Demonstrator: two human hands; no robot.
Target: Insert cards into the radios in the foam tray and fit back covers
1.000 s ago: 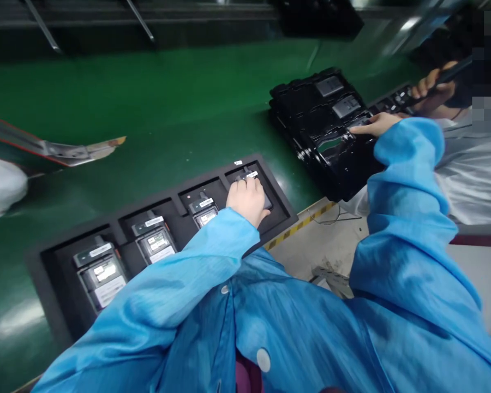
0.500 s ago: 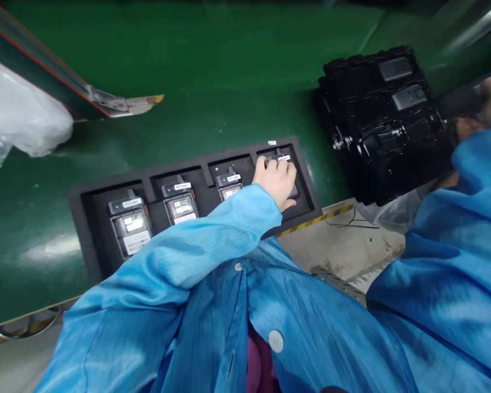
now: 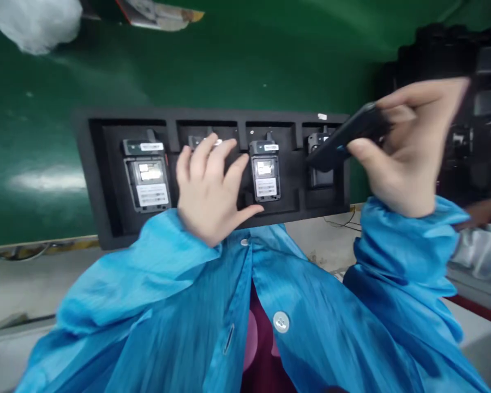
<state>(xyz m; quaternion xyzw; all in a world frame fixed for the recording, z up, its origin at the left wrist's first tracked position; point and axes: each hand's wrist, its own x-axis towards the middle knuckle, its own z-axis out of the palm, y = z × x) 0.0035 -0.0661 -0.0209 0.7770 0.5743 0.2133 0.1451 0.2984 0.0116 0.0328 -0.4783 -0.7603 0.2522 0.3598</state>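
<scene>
Left hand (image 3: pixel 208 191) now mid-tray (image 3: pixel 106 229), green belt (image 3: pixel 245 65) beyond.

Surface: green conveyor belt (image 3: pixel 237 60) fills top half, matte w/ a pale glare patch at left.
Belt edge: yellow-black hazard strip (image 3: pixel 33 245) runs along near side, lower left.
Frame: grey desk ledge (image 3: pixel 24 284) below strip, scuffed; thin wires (image 3: pixel 343 222) lying on it at right.
Top left: white plastic bag (image 3: pixel 36 19), blurred.
Top centre: angled metal guide (image 3: pixel 159 13) w/ red edge.
Right: stack of black trays (image 3: pixel 454 60), dark, blurred.
Light: overhead, soft.
</scene>
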